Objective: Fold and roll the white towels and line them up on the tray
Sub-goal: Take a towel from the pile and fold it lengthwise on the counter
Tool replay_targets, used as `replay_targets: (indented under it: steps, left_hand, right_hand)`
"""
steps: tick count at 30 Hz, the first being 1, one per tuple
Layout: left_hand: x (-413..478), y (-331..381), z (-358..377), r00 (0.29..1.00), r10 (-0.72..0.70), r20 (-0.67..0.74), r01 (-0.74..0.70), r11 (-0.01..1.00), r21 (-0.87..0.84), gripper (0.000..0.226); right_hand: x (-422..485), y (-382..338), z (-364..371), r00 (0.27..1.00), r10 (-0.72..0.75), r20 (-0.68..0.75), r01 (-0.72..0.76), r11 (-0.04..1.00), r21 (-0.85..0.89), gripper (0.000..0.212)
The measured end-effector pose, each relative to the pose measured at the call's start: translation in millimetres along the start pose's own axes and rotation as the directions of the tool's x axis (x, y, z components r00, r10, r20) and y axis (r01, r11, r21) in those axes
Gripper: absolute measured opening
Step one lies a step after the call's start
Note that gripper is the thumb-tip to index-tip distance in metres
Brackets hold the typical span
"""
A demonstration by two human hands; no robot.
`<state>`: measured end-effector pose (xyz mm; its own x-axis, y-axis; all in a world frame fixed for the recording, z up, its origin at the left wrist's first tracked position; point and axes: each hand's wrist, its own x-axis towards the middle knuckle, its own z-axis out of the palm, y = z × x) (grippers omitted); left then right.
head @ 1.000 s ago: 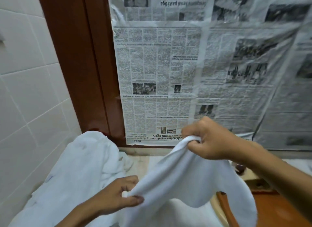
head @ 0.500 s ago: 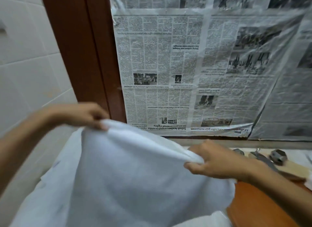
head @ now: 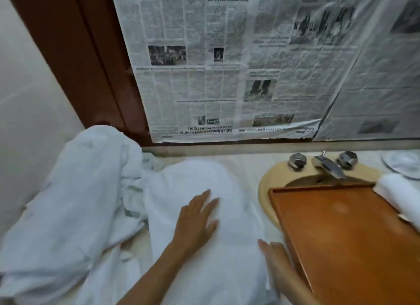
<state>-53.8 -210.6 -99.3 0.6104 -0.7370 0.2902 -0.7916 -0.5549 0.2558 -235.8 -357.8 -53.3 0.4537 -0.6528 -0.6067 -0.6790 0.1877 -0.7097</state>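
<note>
My left hand (head: 196, 216) lies palm down on the white towel (head: 204, 175), fingers straight and fanned apart, pointing to the far side, thumb out to the right. My forearm comes up from the near edge across the cloth. The towel is spread flat on the counter in front of me, between the heap of loose white towels (head: 75, 191) on the left and the wooden tray (head: 341, 236) on the right.

My right hand (head: 272, 257) is blurred. Its fingers look straight and close together, lying along the towel's near right edge, just beside the tray's left rim. I cannot tell whether it presses the cloth or only touches it.

The tray sits over the cream sink (head: 268, 182), below the chrome faucet (head: 327, 166). One rolled white towel (head: 400, 195) lies along the tray's far right side. Newspaper (head: 227, 66) covers the wall beyond the counter.
</note>
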Motion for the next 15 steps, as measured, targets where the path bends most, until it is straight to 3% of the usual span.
replay_targets:
  steps: [2, 5, 7, 11, 15]
  left_hand:
    - [-50.4, -6.6, 41.9, 0.976, -0.161, 0.144, 0.163, 0.987, -0.003, 0.055]
    - [-93.1, -3.5, 59.0, 0.944, -0.274, 0.184, 0.276, 0.961, 0.017, 0.052]
    - [-105.2, 6.7, 55.9, 0.942, -0.28, 0.186, 0.279, 0.96, 0.03, 0.054]
    - [-124.0, 25.0, 50.6, 0.931, -0.291, 0.221, 0.3, 0.954, -0.009, 0.054]
    - [-153.9, 30.4, 47.9, 0.95, -0.225, 0.215, 0.24, 0.969, -0.049, 0.055]
  right_hand:
    - [11.0, 34.0, -6.4, 0.999, 0.054, 0.005, -0.053, 0.985, -0.164, 0.032]
    - [14.9, 45.1, -14.0, 0.999, 0.019, -0.038, -0.031, 0.942, -0.334, 0.021]
    - [21.9, 46.0, -14.2, 0.997, -0.007, -0.079, -0.032, 0.88, -0.473, 0.027]
    - [32.1, 37.4, -7.0, 0.998, -0.017, -0.061, -0.021, 0.82, -0.572, 0.056]
    - [31.2, 30.1, -2.9, 0.997, -0.076, -0.022, 0.044, 0.766, -0.642, 0.043]
